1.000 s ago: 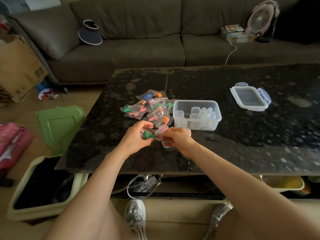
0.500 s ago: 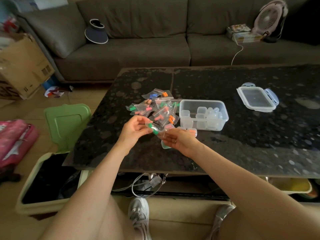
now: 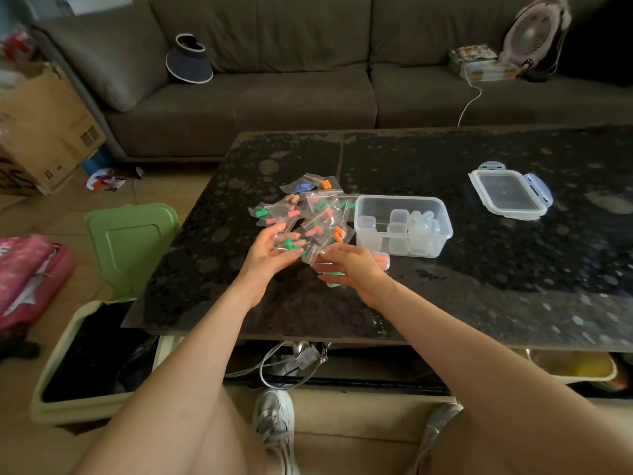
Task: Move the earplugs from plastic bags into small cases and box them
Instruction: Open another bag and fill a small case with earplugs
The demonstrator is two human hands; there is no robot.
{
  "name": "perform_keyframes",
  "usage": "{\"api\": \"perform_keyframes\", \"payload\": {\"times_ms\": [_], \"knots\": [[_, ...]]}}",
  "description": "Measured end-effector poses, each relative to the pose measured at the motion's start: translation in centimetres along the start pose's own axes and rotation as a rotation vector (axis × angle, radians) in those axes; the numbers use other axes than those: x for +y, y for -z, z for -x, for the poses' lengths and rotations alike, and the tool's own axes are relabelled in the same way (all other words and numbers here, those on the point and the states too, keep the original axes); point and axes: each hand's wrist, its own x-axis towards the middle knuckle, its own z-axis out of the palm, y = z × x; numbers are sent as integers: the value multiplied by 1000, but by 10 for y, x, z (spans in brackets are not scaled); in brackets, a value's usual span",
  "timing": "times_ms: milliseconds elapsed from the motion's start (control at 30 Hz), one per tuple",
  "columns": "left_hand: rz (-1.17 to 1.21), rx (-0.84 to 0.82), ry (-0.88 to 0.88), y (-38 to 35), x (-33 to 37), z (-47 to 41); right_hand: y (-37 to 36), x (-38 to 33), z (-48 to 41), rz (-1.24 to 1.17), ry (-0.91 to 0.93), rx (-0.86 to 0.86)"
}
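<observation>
Above the table's near edge, small clear bag (image 3: 307, 254) of green earplugs (image 3: 289, 243), left hand (image 3: 270, 257) curled round it, right hand (image 3: 352, 269) pinching its corner, bag pile (image 3: 315, 214) at twelve o'clock, clear box (image 3: 445, 234) of small cases (image 3: 399, 217) at two o'clock, lid (image 3: 510, 193) beyond, speckled black table (image 3: 445, 303), grey sofa (image 3: 274, 97) behind.

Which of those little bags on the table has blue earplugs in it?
The blue-plug bag lies at the pile's far edge, beside the orange-plug bag. The other bags show green, pink or orange plugs, never blue.
</observation>
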Motion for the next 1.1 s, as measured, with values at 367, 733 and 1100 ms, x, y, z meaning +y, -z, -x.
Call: {"api": "perform_keyframes", "payload": {"times_ms": [367, 733, 1100], "knots": [[-51, 63, -44, 4, 1, -2, -14, 1, 4, -261, -93, -65], [183, 18, 17, 10, 5, 1, -27, 10, 7, -480, -155, -116], [82, -134, 77, 5, 5, 4, -32, 25, 3, -294, -74, 126]]}}
